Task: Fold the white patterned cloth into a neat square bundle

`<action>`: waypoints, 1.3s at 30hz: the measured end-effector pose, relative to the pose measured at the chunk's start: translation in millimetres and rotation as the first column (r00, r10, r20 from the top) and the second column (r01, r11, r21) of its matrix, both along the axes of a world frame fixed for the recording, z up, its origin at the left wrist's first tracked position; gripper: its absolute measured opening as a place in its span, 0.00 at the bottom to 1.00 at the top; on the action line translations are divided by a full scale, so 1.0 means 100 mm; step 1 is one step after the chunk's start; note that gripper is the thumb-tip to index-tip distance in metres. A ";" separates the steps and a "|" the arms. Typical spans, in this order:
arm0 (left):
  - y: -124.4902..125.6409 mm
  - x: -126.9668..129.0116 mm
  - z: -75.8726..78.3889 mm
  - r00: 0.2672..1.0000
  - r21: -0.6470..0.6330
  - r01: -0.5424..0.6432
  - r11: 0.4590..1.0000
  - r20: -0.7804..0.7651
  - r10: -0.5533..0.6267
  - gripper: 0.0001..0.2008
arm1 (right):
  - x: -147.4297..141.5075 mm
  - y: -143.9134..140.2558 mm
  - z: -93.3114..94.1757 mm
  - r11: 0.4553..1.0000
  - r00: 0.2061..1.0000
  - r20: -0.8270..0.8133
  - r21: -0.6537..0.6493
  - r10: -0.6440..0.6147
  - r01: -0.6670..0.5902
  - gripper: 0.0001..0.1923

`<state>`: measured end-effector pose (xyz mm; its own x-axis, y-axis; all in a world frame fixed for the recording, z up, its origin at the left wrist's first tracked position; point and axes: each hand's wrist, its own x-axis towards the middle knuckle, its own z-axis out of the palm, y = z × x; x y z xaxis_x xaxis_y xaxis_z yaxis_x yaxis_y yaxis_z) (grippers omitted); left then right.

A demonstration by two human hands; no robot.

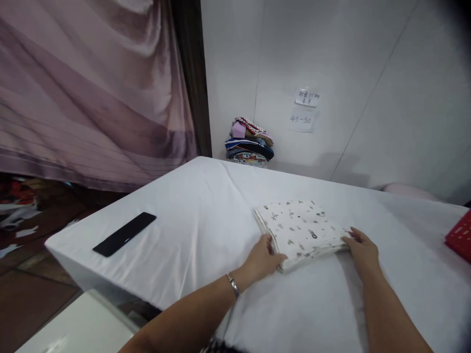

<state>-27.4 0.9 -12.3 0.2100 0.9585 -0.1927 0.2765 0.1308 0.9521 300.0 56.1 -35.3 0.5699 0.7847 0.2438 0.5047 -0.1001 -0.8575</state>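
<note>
On white-draped tabletop (191,215), middle: folded white speckled cloth (300,230). I see left hand (263,257) cupping near-left corner, right hand (362,247) flat against right edge, bracing fold square. Black phone (124,234) well apart.

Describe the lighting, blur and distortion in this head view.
Head view: soft, even light, faint shadows under the hands; the folded cloth is fairly sharp, the wall notes hard to read; wide-angle bending at the edges, dark vignetting in the right corners.

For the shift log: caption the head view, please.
Both hands, left and right, rest on a folded white patterned cloth atop the white-covered table.
</note>
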 end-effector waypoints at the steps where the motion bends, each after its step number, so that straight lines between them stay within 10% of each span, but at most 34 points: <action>1: -0.05 0.03 0.01 0.999 0.018 0.034 0.999 -0.023 -0.034 0.27 | 0.04 -0.03 0.02 0.999 0.999 0.048 -0.034 -0.019 0.021 0.31; 5: 0.03 -0.08 0.00 0.990 0.175 0.007 0.984 -0.138 0.017 0.17 | -0.16 -0.22 0.14 1.000 0.937 0.349 0.005 0.006 -0.009 0.26; 9: 0.33 -0.35 -0.07 0.956 0.322 -0.132 0.938 -0.208 0.206 0.11 | -0.86 -0.45 0.18 0.929 0.833 0.463 0.055 0.302 -0.367 0.21; 15: 0.61 -0.54 -0.14 0.903 0.424 -0.231 0.876 -0.240 0.355 0.11 | -1.63 -0.72 0.17 0.729 0.465 0.606 -0.310 0.646 -0.610 0.23; 25: 1.11 -0.52 -0.10 0.854 0.474 0.027 0.880 -0.468 0.226 0.21 | -1.60 -0.77 0.14 0.752 0.389 0.743 -0.226 0.545 -0.620 0.21; 39: 1.25 -0.52 -0.12 0.895 0.465 0.072 0.882 -0.420 0.148 0.19 | -1.65 -0.84 0.06 0.721 0.258 0.802 -0.281 0.539 -0.633 0.25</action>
